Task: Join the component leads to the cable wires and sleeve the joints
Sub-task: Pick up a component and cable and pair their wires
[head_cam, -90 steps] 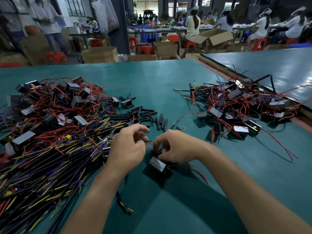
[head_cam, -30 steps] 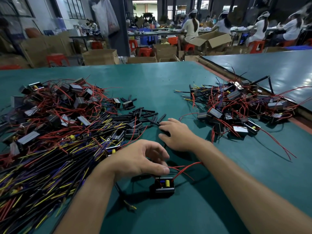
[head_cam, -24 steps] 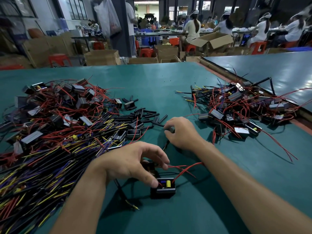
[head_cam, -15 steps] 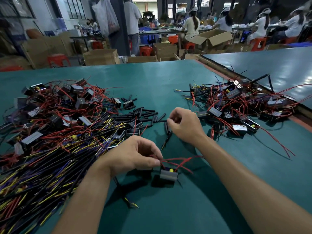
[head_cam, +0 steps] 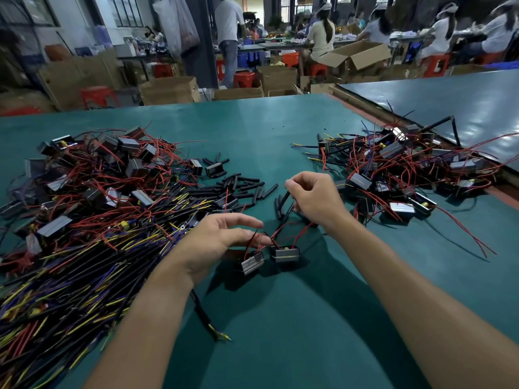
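Black sleeve [head_cam: 285,198] pinched in right hand [head_cam: 316,202], left hand [head_cam: 220,241] above two components [head_cam: 285,254]

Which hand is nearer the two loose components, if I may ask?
Left. The left hand sits right beside the components, at their red leads; the right hand is farther back, pinching a sleeve.

No words, numbers or signs can be read anywhere. The little black parts [head_cam: 284,253] on the green table [head_cam: 280,346] show no print that can be made out. The cardboard boxes [head_cam: 168,89] at the back are too blurry to tell.
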